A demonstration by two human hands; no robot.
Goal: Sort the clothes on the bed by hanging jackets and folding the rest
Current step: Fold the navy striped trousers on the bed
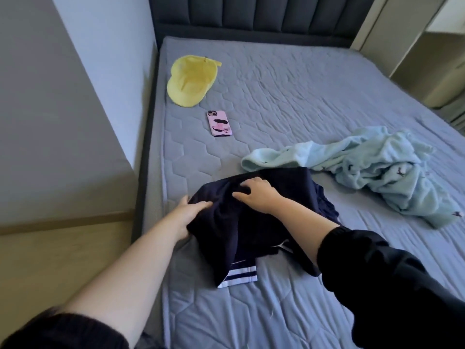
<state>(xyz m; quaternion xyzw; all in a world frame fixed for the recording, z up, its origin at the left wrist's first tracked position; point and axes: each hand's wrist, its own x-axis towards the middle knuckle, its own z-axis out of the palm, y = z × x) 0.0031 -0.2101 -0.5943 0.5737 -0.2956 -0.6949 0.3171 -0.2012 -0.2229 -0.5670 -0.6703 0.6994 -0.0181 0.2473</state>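
Single head-worn wide-angle view, looking forward and down, close over the bed (289, 102) near its foot

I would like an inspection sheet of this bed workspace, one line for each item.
surface: bed, grey quilted cover.
job's things: navy garment with white striped trim, at the near side; light blue garment crumpled to its right.
clutter: yellow cap and pink-cased phone, lying apart near the left side.
hands: left hand grips the navy garment's left edge; right hand lies on top, fingers bent, grip unclear.
cables: nothing seen.
surroundings: dark padded headboard, wall at left, pale shelving at right.
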